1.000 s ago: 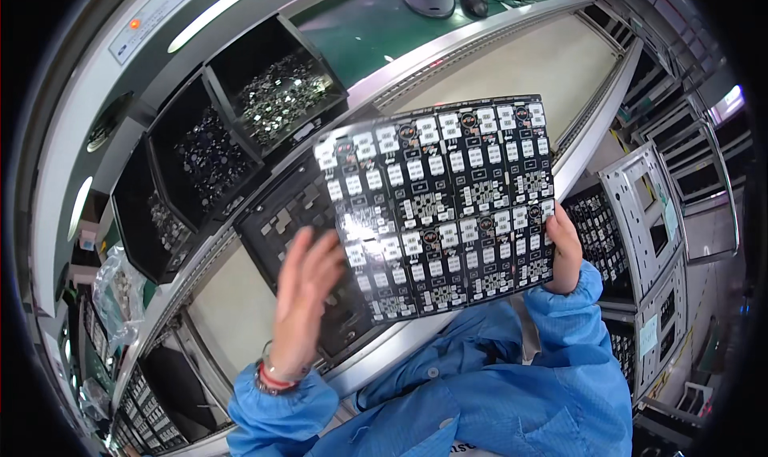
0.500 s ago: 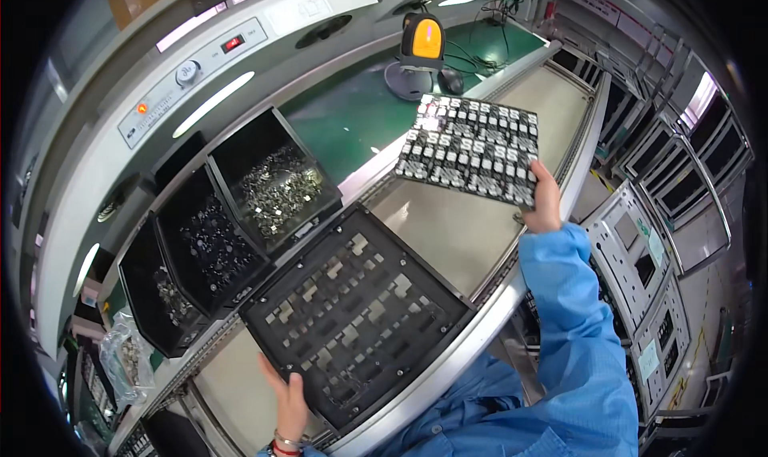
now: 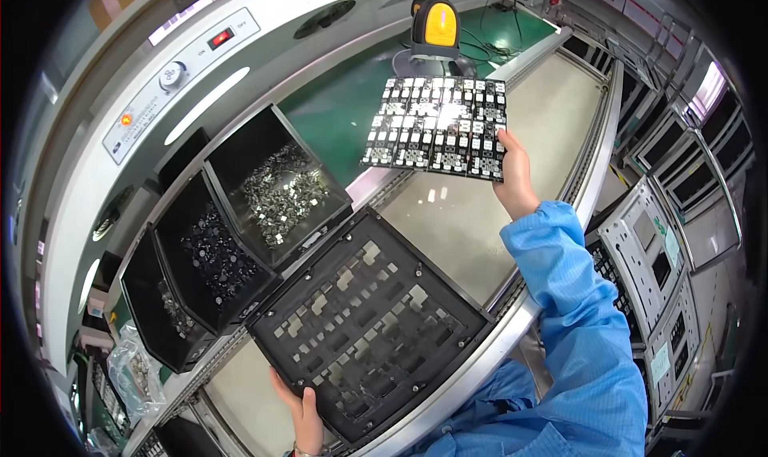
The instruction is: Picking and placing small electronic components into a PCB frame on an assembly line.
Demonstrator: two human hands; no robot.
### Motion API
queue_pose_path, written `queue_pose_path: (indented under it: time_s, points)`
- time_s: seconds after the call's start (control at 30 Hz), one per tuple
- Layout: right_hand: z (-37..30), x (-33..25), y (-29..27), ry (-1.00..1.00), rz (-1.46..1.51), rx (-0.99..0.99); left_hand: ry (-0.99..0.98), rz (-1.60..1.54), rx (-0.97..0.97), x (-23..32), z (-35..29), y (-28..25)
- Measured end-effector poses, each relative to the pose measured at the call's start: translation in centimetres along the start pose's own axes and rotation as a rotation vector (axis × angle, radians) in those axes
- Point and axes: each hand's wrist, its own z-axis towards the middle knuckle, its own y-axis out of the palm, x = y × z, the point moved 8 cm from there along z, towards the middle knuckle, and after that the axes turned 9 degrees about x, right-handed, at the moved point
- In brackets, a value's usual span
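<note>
My right hand [image 3: 518, 177] grips the right edge of a black circuit board panel [image 3: 436, 129] with rows of white and silver components, its fingers closed on that edge. The panel is tilted in the air over the conveyor, beyond a black fixture frame [image 3: 448, 297] with many cut-out openings. My left hand [image 3: 304, 417] is at the near left edge of this frame, with the thumb at the rim and the fingers along its side. The frame lies across the conveyor rails, with no board on it.
Three black bins stand left of the frame: one with silver metal parts [image 3: 284, 193], one with dark parts [image 3: 216, 253], one with fewer pieces [image 3: 176, 313]. A yellow-and-black scanner [image 3: 440, 25] stands at the back. A clear bag [image 3: 132, 369] lies at left; racks [image 3: 672, 273] stand right.
My right hand has moved the panel left and a little farther away, turning it so light glares off its middle. My left hand stays at the frame's edge; the view has shifted slightly.
</note>
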Motion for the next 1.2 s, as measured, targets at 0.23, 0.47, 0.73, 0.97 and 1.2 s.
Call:
queue_pose_path:
  time_s: [0.23,0.47,0.73,0.97,1.2]
  points:
    - [1.0,-0.5,-0.1,-0.022,0.002,0.076,0.012,-0.024,-0.022,-0.4,0.3,0.6]
    - [2.0,0.4,-0.5,0.002,0.011,0.016,0.041,-0.029,-0.059,-0.7,0.6,1.0]
    - [2.5,0.5,-1.2,0.039,0.101,0.014,0.076,0.010,-0.040,0.6,0.1,0.7]
    - [-1.7,-1.6,-7.1,-0.004,0.105,0.035,0.094,-0.082,-0.074,0.5,0.1,0.9]
    - [-13.3,-7.7,-8.1,0.031,-0.235,-0.261,0.175,-0.141,-0.231,1.0,0.6,3.7]
